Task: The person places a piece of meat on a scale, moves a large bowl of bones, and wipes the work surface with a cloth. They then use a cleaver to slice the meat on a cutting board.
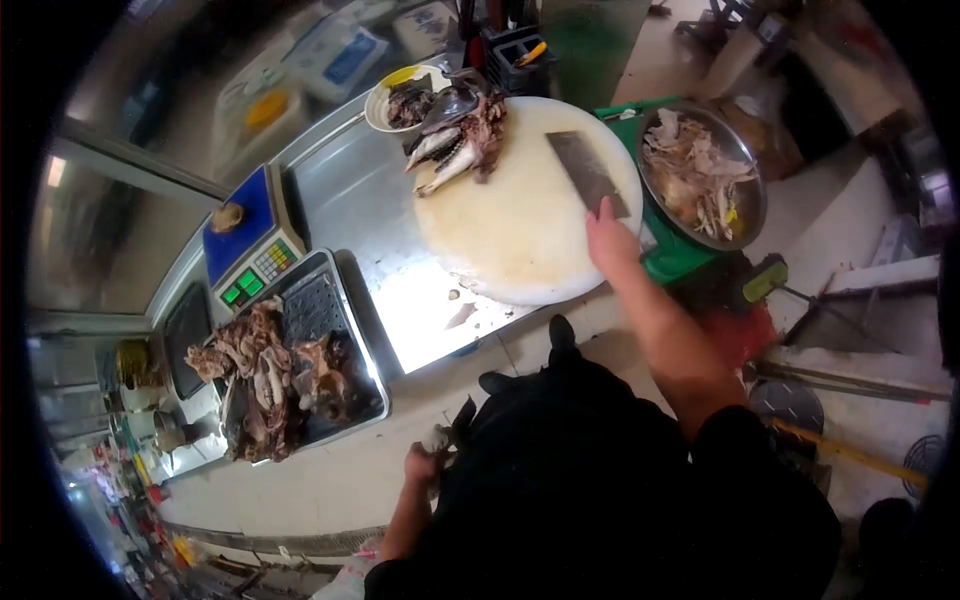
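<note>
Along the round cutting board's (pixel 500 235) right edge, a cleaver (pixel 588 172) is gripped by the right hand (pixel 612 245). The left hand (pixel 424 466), well below the board, is curled around something unidentifiable. Bony meat (pixel 462 135) is left at the board's far-left edge. Apparently, portions have been set apart: pale scraps (pixel 690 165) right of it, dark meat pieces (pixel 265 385) left.

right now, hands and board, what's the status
Right hand on cleaver, blade over cutting board. Left hand low by the body, its hold unclear. Bony meat at the board's far left edge.
</note>
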Tool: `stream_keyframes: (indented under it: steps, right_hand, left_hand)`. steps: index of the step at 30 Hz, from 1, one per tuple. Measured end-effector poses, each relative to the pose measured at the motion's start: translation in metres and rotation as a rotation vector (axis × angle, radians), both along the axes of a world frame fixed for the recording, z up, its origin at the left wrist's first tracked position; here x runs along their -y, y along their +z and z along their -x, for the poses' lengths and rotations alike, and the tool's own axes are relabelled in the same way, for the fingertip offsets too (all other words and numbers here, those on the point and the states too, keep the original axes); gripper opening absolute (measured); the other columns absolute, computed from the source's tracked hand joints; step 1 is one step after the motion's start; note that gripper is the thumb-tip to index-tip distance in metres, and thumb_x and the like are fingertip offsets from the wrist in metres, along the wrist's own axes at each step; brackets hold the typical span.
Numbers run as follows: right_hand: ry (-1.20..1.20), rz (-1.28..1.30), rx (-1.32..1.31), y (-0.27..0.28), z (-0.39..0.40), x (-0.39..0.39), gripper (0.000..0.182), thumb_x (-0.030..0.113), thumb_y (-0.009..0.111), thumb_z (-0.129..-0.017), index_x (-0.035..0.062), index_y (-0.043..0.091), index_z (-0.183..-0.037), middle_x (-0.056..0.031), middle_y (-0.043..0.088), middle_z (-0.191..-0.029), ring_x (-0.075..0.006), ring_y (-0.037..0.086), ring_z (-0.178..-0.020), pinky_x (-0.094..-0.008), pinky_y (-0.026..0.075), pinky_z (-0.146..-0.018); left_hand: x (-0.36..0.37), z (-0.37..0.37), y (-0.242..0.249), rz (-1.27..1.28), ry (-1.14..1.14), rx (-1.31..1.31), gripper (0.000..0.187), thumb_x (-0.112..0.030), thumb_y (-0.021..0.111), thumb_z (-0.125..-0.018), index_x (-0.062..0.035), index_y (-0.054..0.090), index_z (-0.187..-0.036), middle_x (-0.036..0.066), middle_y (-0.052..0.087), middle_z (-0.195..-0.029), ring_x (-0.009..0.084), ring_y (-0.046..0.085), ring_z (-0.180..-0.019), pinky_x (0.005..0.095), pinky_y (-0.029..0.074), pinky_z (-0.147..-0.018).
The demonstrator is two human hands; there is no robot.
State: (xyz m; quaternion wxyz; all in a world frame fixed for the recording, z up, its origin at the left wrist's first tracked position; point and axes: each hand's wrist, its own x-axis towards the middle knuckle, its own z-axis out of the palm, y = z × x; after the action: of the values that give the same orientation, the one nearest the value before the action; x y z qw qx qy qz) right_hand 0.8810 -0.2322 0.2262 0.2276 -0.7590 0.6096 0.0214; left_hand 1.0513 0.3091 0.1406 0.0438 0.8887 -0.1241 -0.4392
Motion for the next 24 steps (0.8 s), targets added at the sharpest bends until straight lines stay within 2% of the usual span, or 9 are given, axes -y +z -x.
stream_keyframes:
  steps: [3,7,8,9,11,12,16,20,24]
  right_hand:
    - [-0.09,0.128,0.006,0.034,0.045,0.019,0.061,0.04,0.034,-0.103,0.0006,0.027,-0.148,-0.0275,0.068,-0.098,-0.0457,0.065,-0.091,-0.0529,0.05,-0.082]
    - [-0.281,0.313,0.08,0.059,0.121,0.04,0.059,0.042,0.038,-0.102,0.0036,0.033,-0.147,-0.0319,0.065,-0.104,-0.0484,0.062,-0.099,-0.0533,0.048,-0.085]
    - [-0.258,0.645,0.155,0.017,0.146,0.056,0.054,0.045,0.039,-0.102,0.0019,0.049,-0.133,-0.0254,0.068,-0.086,-0.0418,0.067,-0.076,-0.0506,0.052,-0.067]
    - [-0.263,0.646,0.147,0.026,0.159,0.061,0.054,0.045,0.039,-0.102,0.0019,0.049,-0.133,-0.0254,0.068,-0.086,-0.0418,0.067,-0.076,-0.0506,0.052,-0.067]
    - [-0.608,-0.141,0.583,0.051,0.176,0.067,0.051,0.049,0.042,-0.101,0.0008,0.057,-0.11,-0.0123,0.058,-0.063,-0.0276,0.056,-0.047,-0.0424,0.045,-0.043]
    - [-0.648,-0.084,0.718,0.042,0.183,0.063,0.051,0.052,0.045,-0.1,0.003,0.056,-0.094,-0.0036,0.043,-0.054,-0.0165,0.039,-0.036,-0.0343,0.032,-0.033]
    - [-0.834,-0.264,0.981,0.049,0.208,0.057,0.048,0.051,0.046,-0.1,0.0046,0.053,-0.093,-0.0038,0.044,-0.055,-0.0174,0.041,-0.038,-0.0353,0.035,-0.035]
    - [-0.857,-0.206,1.197,0.055,0.21,0.049,0.038,0.042,0.054,-0.099,0.0048,0.048,-0.107,-0.0026,0.043,-0.057,-0.0152,0.044,-0.044,-0.0343,0.037,-0.039]
    - [-0.811,-0.171,1.213,0.051,0.235,0.078,0.026,0.035,0.059,-0.098,0.012,0.047,-0.094,0.0001,0.041,-0.056,-0.0135,0.041,-0.041,-0.0314,0.038,-0.038]
  left_hand:
    - [-0.021,-0.004,-0.024,0.091,-0.437,0.066,0.067,-0.049,0.079,-0.071,0.0035,0.061,-0.108,0.02,0.068,-0.105,0.0359,0.065,-0.096,0.0405,0.052,-0.084]
    - [-0.022,-0.011,-0.051,0.13,-0.489,0.083,0.059,-0.046,0.073,-0.078,0.0035,0.061,-0.108,0.017,0.069,-0.103,0.0361,0.065,-0.094,0.04,0.052,-0.084]
    - [-0.006,-0.009,-0.033,0.162,-0.255,0.015,0.055,-0.043,0.071,-0.08,0.003,0.062,-0.109,0.017,0.069,-0.102,0.0365,0.065,-0.094,0.04,0.052,-0.084]
    - [0.004,-0.008,-0.022,0.185,-0.02,-0.056,0.052,-0.041,0.069,-0.082,0.0025,0.062,-0.109,0.017,0.07,-0.102,0.0369,0.065,-0.093,0.04,0.052,-0.084]
    - [0.015,-0.014,-0.02,0.147,-0.108,-0.015,0.051,-0.038,0.071,-0.081,0.0024,0.062,-0.11,0.018,0.07,-0.102,0.036,0.066,-0.094,0.0397,0.052,-0.083]
    - [0.021,-0.018,-0.018,0.115,-0.191,0.037,0.05,-0.036,0.073,-0.08,0.0023,0.063,-0.11,0.018,0.07,-0.103,0.0351,0.067,-0.094,0.0395,0.053,-0.082]
    - [0.04,-0.014,0.015,0.386,0.107,-0.134,0.051,-0.035,0.077,-0.076,0.0018,0.063,-0.109,0.02,0.07,-0.105,0.033,0.068,-0.095,0.0394,0.052,-0.082]
    - [0.049,-0.022,0.017,0.169,-0.142,0.027,0.05,-0.036,0.075,-0.078,0.0005,0.063,-0.111,0.02,0.069,-0.105,0.0324,0.067,-0.096,0.0392,0.052,-0.084]
    - [0.023,-0.026,-0.017,0.122,-0.375,0.082,0.058,-0.041,0.076,-0.077,0.0022,0.061,-0.113,0.02,0.069,-0.102,0.0354,0.066,-0.094,0.0403,0.052,-0.083]
